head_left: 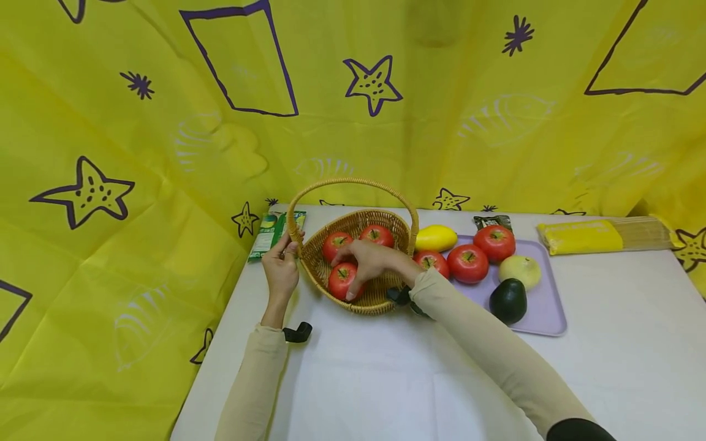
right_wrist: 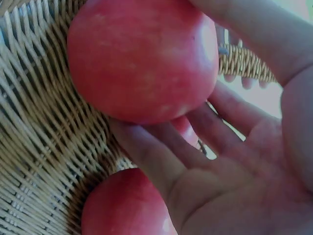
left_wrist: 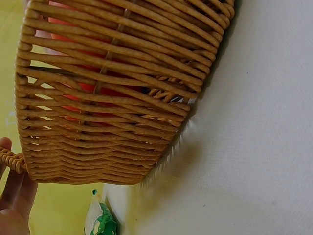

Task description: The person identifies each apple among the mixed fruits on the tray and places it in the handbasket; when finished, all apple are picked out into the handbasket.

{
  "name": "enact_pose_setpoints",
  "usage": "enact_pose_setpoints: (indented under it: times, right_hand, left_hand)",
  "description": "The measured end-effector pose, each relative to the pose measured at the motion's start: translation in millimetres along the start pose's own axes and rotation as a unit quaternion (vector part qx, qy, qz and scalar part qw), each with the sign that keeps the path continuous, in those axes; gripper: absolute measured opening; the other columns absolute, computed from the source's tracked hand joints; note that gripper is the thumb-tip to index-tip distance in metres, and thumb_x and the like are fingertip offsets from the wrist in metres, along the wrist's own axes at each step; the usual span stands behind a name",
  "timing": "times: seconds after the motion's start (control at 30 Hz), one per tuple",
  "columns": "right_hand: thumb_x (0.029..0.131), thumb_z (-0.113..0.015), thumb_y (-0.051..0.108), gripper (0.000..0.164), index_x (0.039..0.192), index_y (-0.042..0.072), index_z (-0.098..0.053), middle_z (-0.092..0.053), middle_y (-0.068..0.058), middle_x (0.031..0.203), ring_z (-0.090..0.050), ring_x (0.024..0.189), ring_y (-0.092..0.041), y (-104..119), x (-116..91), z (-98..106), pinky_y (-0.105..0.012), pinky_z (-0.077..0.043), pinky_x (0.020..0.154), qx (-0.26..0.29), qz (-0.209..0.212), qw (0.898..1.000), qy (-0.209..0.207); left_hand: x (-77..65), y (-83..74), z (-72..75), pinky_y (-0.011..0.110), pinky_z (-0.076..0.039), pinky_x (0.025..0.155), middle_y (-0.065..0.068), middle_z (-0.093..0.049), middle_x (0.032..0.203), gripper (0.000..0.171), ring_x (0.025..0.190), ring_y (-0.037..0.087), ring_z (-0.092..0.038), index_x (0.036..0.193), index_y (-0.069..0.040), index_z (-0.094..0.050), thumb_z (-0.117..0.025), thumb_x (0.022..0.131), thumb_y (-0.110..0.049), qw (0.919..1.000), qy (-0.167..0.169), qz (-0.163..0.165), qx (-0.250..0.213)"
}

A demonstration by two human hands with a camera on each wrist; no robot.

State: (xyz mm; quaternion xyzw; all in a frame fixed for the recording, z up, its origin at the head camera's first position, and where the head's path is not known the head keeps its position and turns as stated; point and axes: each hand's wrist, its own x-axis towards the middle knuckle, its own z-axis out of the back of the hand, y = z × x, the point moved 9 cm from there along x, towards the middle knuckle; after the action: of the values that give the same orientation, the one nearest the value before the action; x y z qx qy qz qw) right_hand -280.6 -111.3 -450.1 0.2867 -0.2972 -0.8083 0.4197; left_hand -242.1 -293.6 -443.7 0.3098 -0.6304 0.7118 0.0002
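Observation:
A wicker basket (head_left: pixel 317 282) with a tall arched handle (head_left: pixel 353 180) stands on the table. My left hand (head_left: pixel 282 269) grips the foot of that handle on the left side; its fingers also show in the left wrist view. Inside the basket, my right hand (head_left: pixel 371 260) holds the front red apple (head_left: pixel 341 278), thumb on one side and fingers on the other. Two more apples, one at the left (head_left: pixel 334 244) and one at the back (head_left: pixel 377 234), lie in the basket. In the right wrist view the held apple (right_wrist: pixel 142 58) fills the upper middle.
Right of the basket, a lilac tray (head_left: pixel 546 306) carries several apples, a yellow mango-like fruit (head_left: pixel 436 237), an onion (head_left: pixel 520 272) and an avocado (head_left: pixel 508 301). A dark packet (head_left: pixel 493 223) lies behind it, a spaghetti pack (head_left: pixel 601 235) farther right, a green packet (head_left: pixel 267 236) at the left.

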Motion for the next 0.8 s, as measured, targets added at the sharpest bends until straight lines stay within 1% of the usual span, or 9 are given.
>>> enact_pose_setpoints:
  times: [0.1, 0.2, 0.27, 0.33, 0.5, 0.57, 0.7, 0.8]
  right_hand:
    - [0.070, -0.100, 0.013, 0.077, 0.141, 0.011, -0.068, -0.067, -0.005, 0.144, -0.058, 0.133, -0.021, -1.9, -1.7, -2.1, -0.040, -0.049, 0.117, 0.004, 0.003, 1.000, 0.022]
    - [0.071, -0.097, 0.005, 0.081, 0.145, 0.013, -0.065, -0.062, -0.007, 0.149, -0.054, 0.136, -0.023, -3.2, -4.0, -4.5, -0.043, -0.048, 0.118, -0.012, 0.000, 0.999, 0.040]
    - [0.072, -0.097, 0.004, 0.082, 0.147, 0.015, -0.064, -0.061, -0.008, 0.150, -0.053, 0.137, -0.025, -3.3, -5.4, -5.3, -0.045, -0.048, 0.118, -0.031, -0.002, 0.999, 0.044]
    - [0.071, -0.098, 0.005, 0.083, 0.146, 0.015, -0.065, -0.061, -0.008, 0.150, -0.054, 0.138, -0.027, -2.6, -6.0, -4.7, -0.046, -0.047, 0.118, -0.042, -0.005, 0.998, 0.039]
    - [0.062, -0.105, 0.010, 0.083, 0.138, 0.013, -0.071, -0.069, -0.005, 0.142, -0.058, 0.135, -0.028, -0.7, -4.7, 0.3, -0.044, -0.049, 0.117, -0.055, -0.022, 0.998, 0.007]
    - [0.059, -0.107, 0.017, 0.083, 0.135, 0.013, -0.072, -0.070, -0.005, 0.139, -0.059, 0.133, -0.028, 0.4, -3.4, 1.5, -0.044, -0.049, 0.116, -0.070, -0.030, 0.997, -0.004]
    - [0.056, -0.108, 0.028, 0.086, 0.133, 0.013, -0.073, -0.071, -0.005, 0.136, -0.058, 0.134, -0.030, 4.1, -1.2, 3.1, -0.045, -0.047, 0.118, -0.104, -0.045, 0.993, -0.020]
    - [0.055, -0.109, 0.034, 0.088, 0.132, 0.011, -0.072, -0.071, -0.006, 0.134, -0.056, 0.133, -0.032, 6.1, -1.2, 4.1, -0.046, -0.045, 0.119, -0.124, -0.052, 0.991, -0.027]
  left_hand:
    - [-0.5, 0.2, 0.1, 0.017, -0.056, 0.100, 0.042, -0.066, 0.124, 0.039, 0.123, 0.047, -0.067, 0.141, 0.009, -0.062, -0.062, 0.102, 0.002, 1.0000, -0.001, 0.001, 0.001]
    - [-0.6, 0.3, 0.2, 0.017, -0.057, 0.100, 0.041, -0.067, 0.124, 0.038, 0.122, 0.049, -0.066, 0.140, 0.008, -0.063, -0.062, 0.102, 0.002, 1.0000, -0.003, 0.002, 0.003]
    - [-0.4, 0.1, -0.2, 0.018, -0.057, 0.100, 0.040, -0.067, 0.124, 0.038, 0.123, 0.051, -0.066, 0.140, 0.008, -0.063, -0.062, 0.102, 0.002, 1.0000, -0.003, 0.001, 0.003]
    - [0.0, -0.2, -0.8, 0.019, -0.057, 0.100, 0.041, -0.067, 0.124, 0.038, 0.123, 0.050, -0.066, 0.140, 0.008, -0.063, -0.063, 0.102, 0.002, 1.0000, -0.002, -0.001, 0.003]
    - [-0.1, -0.5, -1.1, 0.017, -0.056, 0.100, 0.042, -0.067, 0.123, 0.038, 0.124, 0.050, -0.065, 0.138, 0.011, -0.064, -0.063, 0.101, 0.003, 1.0000, 0.000, -0.008, 0.004]
    - [-0.4, -0.6, -0.8, 0.016, -0.056, 0.100, 0.041, -0.068, 0.122, 0.037, 0.124, 0.050, -0.065, 0.138, 0.012, -0.064, -0.063, 0.101, 0.003, 0.9999, -0.001, -0.009, 0.007]
    - [-0.4, -0.4, 0.3, 0.017, -0.056, 0.100, 0.036, -0.071, 0.123, 0.037, 0.123, 0.048, -0.067, 0.138, 0.010, -0.065, -0.063, 0.102, 0.002, 0.9998, -0.003, -0.008, 0.017]
    - [-0.1, -0.2, 0.0, 0.018, -0.056, 0.100, 0.035, -0.071, 0.123, 0.037, 0.123, 0.047, -0.067, 0.138, 0.009, -0.064, -0.062, 0.102, 0.001, 0.9999, 0.000, -0.009, 0.014]
